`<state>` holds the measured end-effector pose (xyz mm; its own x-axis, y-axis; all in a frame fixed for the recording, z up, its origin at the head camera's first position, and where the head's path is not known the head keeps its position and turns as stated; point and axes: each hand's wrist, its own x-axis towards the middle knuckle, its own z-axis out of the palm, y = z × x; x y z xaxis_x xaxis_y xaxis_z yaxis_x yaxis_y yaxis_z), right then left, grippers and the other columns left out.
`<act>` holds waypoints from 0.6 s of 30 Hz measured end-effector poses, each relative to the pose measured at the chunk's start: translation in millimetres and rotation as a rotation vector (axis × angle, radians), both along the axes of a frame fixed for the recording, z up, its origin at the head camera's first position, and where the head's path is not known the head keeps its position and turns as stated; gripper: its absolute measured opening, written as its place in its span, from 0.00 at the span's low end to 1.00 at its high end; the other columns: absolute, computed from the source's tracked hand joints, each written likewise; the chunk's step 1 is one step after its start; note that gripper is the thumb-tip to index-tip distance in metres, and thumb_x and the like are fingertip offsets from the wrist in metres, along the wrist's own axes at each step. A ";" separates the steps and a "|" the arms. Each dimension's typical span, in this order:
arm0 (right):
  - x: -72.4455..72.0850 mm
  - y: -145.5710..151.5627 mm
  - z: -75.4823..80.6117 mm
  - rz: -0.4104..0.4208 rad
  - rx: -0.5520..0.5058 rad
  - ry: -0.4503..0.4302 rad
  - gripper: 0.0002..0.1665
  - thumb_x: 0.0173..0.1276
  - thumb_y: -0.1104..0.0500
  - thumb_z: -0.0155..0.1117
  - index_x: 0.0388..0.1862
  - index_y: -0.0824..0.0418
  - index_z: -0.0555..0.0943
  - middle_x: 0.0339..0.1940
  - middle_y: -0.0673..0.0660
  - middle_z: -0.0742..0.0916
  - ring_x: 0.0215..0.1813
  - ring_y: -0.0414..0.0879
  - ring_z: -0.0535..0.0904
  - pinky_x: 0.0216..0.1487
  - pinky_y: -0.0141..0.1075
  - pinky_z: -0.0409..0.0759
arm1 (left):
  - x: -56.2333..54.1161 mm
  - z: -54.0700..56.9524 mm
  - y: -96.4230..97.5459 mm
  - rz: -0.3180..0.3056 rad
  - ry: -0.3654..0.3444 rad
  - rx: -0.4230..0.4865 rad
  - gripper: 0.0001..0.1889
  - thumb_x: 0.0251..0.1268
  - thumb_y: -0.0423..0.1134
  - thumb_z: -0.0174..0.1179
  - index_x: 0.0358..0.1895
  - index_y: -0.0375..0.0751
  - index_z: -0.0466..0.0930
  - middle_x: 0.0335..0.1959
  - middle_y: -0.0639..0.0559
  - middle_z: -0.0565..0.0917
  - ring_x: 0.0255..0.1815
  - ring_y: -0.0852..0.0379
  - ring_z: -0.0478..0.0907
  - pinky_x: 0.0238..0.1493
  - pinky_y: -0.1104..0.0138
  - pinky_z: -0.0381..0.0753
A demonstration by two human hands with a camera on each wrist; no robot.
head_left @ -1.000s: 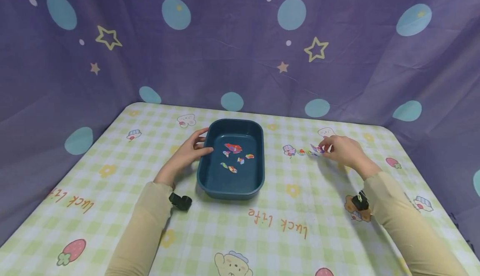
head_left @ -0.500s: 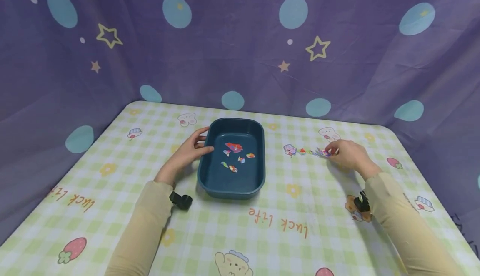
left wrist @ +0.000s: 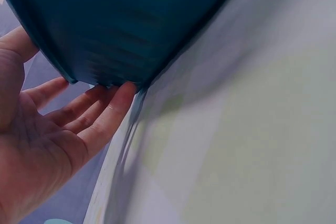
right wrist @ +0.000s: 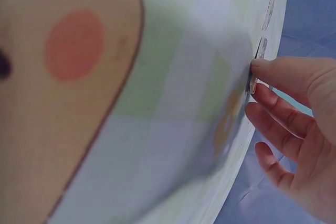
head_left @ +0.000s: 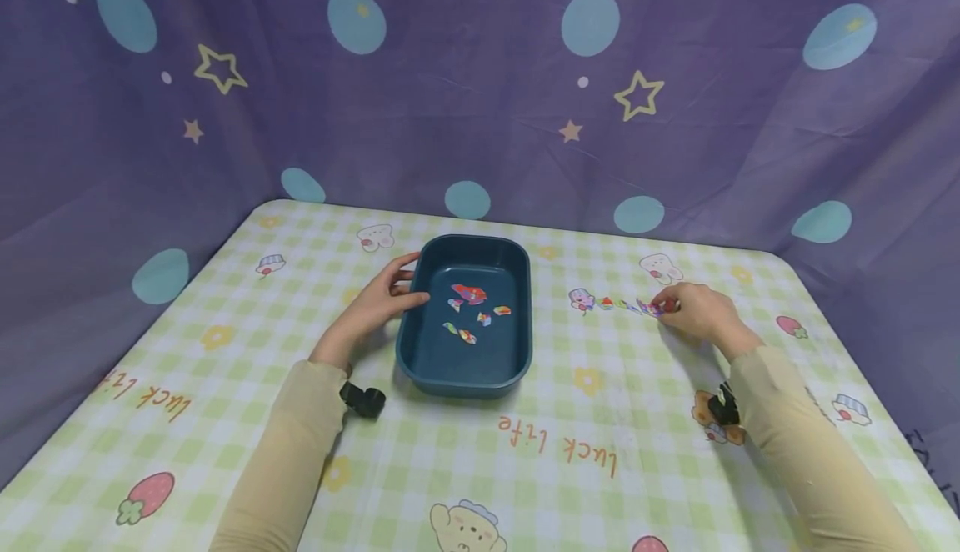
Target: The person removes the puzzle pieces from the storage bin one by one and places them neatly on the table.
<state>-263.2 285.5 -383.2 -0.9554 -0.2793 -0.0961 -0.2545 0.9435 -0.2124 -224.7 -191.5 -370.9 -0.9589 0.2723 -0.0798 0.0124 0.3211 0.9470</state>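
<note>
A dark teal rectangular plastic box [head_left: 462,371] stands on the table. My left hand [head_left: 373,306] holds its left side, thumb over the rim and fingers against the outer wall [left wrist: 113,30]. Inside lie several small multicoloured pieces, the largest a red one [head_left: 468,294]. To the right, my right hand [head_left: 699,312] pinches a small thin patterned piece [right wrist: 253,84] between thumb and fingertips, close to the tabletop. Other colourful pieces lie in a row left of those fingertips, among them a red-and-green piece [head_left: 607,303]. Their exact kind is too small to tell.
A green-and-white checked cloth [head_left: 375,485] with printed cartoons covers the table. Behind it hangs a purple curtain [head_left: 480,135] with stars and ovals. Black wrist cameras sit at both sleeves, the left camera [head_left: 363,400] near the box.
My right hand has shifted slightly right and lower with the pinched piece, which now lies nearly in line with the row. My left hand keeps its hold on the box.
</note>
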 end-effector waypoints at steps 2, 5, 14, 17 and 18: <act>-0.1 0.2 -0.1 -0.001 0.001 0.003 0.17 0.56 0.57 0.62 0.46 0.56 0.81 0.36 0.54 0.84 0.38 0.49 0.78 0.28 0.42 0.72 | 2.5 4.0 1.1 -0.002 0.000 -0.001 0.38 0.60 0.36 0.59 0.71 0.48 0.48 0.64 0.36 0.62 0.61 0.41 0.67 0.54 0.52 0.71; 1.0 0.2 -0.1 0.000 -0.003 0.002 0.17 0.57 0.57 0.62 0.47 0.56 0.81 0.37 0.54 0.84 0.38 0.49 0.78 0.29 0.42 0.72 | 2.0 3.6 1.1 -0.006 0.007 0.001 0.38 0.60 0.36 0.59 0.71 0.47 0.48 0.64 0.35 0.62 0.60 0.40 0.67 0.54 0.52 0.71; 0.7 -2.5 3.2 0.014 0.015 0.034 0.17 0.56 0.57 0.61 0.46 0.56 0.82 0.38 0.54 0.84 0.37 0.47 0.78 0.28 0.40 0.72 | 1.4 3.6 1.4 -0.007 0.005 0.013 0.38 0.60 0.35 0.59 0.71 0.47 0.48 0.63 0.35 0.62 0.60 0.40 0.67 0.53 0.52 0.72; 0.5 -8.8 8.0 0.034 0.027 0.067 0.16 0.57 0.56 0.61 0.46 0.56 0.82 0.38 0.53 0.84 0.36 0.47 0.78 0.28 0.41 0.72 | 1.5 3.7 1.9 -0.003 0.004 0.016 0.38 0.60 0.34 0.58 0.71 0.47 0.48 0.64 0.35 0.62 0.60 0.40 0.67 0.53 0.51 0.72; 0.3 -11.6 9.9 0.042 0.032 0.081 0.16 0.57 0.56 0.62 0.46 0.56 0.82 0.38 0.53 0.84 0.36 0.47 0.78 0.29 0.41 0.72 | 1.7 3.7 2.0 -0.002 0.004 0.016 0.38 0.60 0.34 0.58 0.71 0.47 0.48 0.64 0.35 0.62 0.60 0.40 0.67 0.53 0.51 0.72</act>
<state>-262.8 273.9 -373.3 -0.9477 -0.3177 -0.0287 -0.3094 0.9375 -0.1594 -223.0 -189.5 -367.2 -0.9587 0.2751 -0.0721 0.0163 0.3063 0.9518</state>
